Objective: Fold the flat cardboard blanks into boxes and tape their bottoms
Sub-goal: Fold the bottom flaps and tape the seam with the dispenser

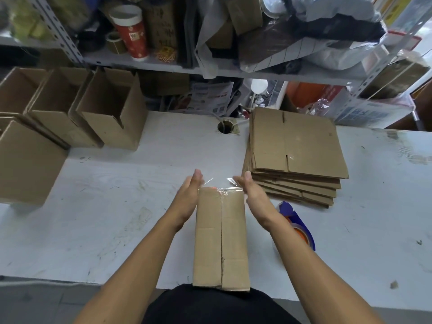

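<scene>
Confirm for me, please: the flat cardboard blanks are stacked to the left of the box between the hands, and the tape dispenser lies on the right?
Not quite: the head view shows the flat cardboard blanks stacked to the right of the box. The tape dispenser does lie on the right.

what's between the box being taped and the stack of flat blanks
In the head view, the right hand lies between the upright brown cardboard box and the flat cardboard blanks.
</scene>
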